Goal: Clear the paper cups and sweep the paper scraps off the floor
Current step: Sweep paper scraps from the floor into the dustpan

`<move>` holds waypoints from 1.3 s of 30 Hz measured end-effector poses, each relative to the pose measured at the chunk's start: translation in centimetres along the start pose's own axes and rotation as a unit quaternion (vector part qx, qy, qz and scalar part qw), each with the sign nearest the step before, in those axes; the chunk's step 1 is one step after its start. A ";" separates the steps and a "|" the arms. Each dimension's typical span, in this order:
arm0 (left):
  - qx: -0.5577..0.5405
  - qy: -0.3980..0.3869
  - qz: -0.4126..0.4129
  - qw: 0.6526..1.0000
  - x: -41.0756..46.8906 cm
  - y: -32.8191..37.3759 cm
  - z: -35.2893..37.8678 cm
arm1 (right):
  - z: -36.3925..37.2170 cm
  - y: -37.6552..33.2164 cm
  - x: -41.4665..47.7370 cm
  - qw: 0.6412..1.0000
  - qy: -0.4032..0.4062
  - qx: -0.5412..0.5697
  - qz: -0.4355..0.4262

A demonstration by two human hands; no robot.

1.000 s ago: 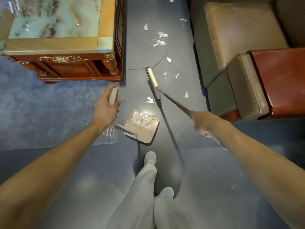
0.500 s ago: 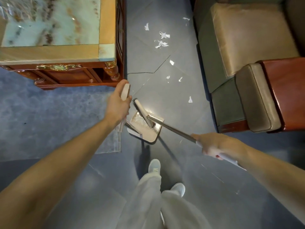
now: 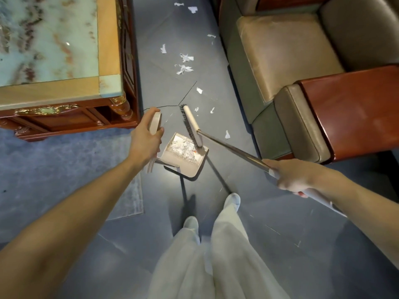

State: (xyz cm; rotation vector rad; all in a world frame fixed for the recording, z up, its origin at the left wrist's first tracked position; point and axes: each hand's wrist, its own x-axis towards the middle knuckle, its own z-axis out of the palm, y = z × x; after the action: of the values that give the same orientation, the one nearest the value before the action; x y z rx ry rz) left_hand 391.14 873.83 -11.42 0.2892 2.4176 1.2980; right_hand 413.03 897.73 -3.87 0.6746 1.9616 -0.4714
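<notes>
On the head camera, my left hand [image 3: 146, 140] is curled tightly round the upright handle [image 3: 155, 123] of the dustpan [image 3: 190, 164], which sits on the floor [image 3: 280, 244] just off the table's [image 3: 54, 89] near corner. My right hand [image 3: 289, 175] is wrapped closed round the broom pole [image 3: 233, 148]. The broom head [image 3: 192, 126] lies across the pan's far lip. Some paper scraps [image 3: 183, 146] fill the pan. Loose scraps [image 3: 183, 69] lie scattered on the floor between table and armchair [image 3: 280, 50].

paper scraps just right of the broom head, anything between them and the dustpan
Only the broom itself: its head lies between those scraps and the dustpan, its near end at the pan's mouth. Otherwise the floor between them is bare.
</notes>
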 end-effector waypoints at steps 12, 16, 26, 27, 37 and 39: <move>0.036 -0.016 0.007 0.999 3.3 6.6 9.2 | -4.7 9.9 6.2 0.992 0.099 0.047 0.060; 0.047 -0.027 0.006 0.998 5.5 9.0 12.8 | -6.1 12.6 8.9 0.994 0.083 0.032 0.063; 0.047 -0.017 0.001 0.999 10.2 12.2 15.8 | -6.2 12.3 11.2 0.996 -0.043 0.064 -0.036; 0.049 -0.015 -0.004 0.999 10.1 11.9 15.4 | -6.3 12.6 11.0 0.995 -0.051 0.073 -0.039; 0.026 0.018 -0.015 0.999 10.1 11.3 13.5 | -14.9 13.4 10.3 0.999 -0.006 0.031 -0.040; 0.024 0.032 -0.019 0.999 10.9 11.2 12.7 | -17.3 12.2 11.1 0.999 0.021 0.010 -0.042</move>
State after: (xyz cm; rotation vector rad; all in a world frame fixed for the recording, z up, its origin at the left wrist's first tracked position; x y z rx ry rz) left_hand 386.68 893.44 -11.02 0.2175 2.4989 1.2518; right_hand 404.93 920.06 -6.39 0.6212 2.0338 -0.5311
